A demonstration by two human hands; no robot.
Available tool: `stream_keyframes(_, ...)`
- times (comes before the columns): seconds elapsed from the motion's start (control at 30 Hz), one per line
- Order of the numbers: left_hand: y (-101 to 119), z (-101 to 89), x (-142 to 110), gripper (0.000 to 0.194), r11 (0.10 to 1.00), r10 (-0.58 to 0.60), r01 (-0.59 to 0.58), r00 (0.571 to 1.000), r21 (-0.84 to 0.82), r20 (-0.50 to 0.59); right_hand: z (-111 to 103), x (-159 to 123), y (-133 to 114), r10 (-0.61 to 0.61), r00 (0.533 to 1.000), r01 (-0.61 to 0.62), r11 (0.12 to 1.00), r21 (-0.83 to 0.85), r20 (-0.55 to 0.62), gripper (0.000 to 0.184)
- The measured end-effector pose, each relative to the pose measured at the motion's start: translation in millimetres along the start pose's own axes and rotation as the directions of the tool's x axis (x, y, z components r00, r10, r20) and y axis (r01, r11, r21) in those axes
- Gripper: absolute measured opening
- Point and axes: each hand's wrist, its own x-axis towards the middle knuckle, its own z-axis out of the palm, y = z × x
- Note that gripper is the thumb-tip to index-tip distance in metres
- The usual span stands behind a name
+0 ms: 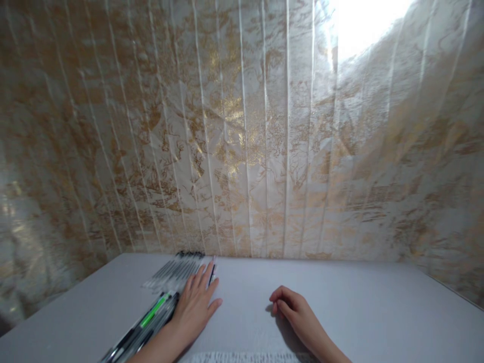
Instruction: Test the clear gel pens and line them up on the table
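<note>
My left hand lies flat, fingers spread, at the right end of a row of thin clear pens with dark tips. Beside its index finger, a slim dark-and-white pen is partly covered. Below the row, next to my left wrist, is a bundle of dark pens with a bright green pen among them; my forearm hides part of it. My right hand rests on its side on the table, fingers loosely curled in, and nothing shows in it.
The pale table reaches back to a wall of shiny, gold-patterned sheeting. At the front edge, between my arms, a white strip with grey marks is partly in view. Strong light glares at the upper right.
</note>
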Motion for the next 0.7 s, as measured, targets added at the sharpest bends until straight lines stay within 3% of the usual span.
stream_keyframes(0.3,-3,-0.3,-15,0.045,0.998,0.003,-0.003,1.0,-0.055,0.004,0,0,-2,-0.014,1.0,0.014,1.0,-0.002,-0.001,0.019)
stream_keyframes(0.4,-8,-5.7,-20,0.041,0.997,-0.014,0.011,0.999,-0.077,-0.04,-1,-1,-4,-0.01,1.0,0.01,1.0,-0.011,-0.004,0.019)
stream_keyframes(0.53,-40,-13.3,-31,0.022,0.987,-0.147,0.138,0.982,-0.078,-0.122,-1,-1,-4,0.002,1.0,-0.002,1.0,-0.01,-0.005,0.018)
stream_keyframes(0.63,-75,-13.1,-45,0.019,0.962,-0.271,0.264,0.957,-0.074,-0.106,0,0,-3,-0.005,1.0,0.004,1.0,-0.018,-0.004,0.019)
stream_keyframes(0.7,-93,-9.4,-56,0.019,0.952,-0.297,0.287,0.95,-0.104,-0.095,-1,0,-2,-0.005,1.0,0.005,1.0,-0.03,-0.002,0.02)
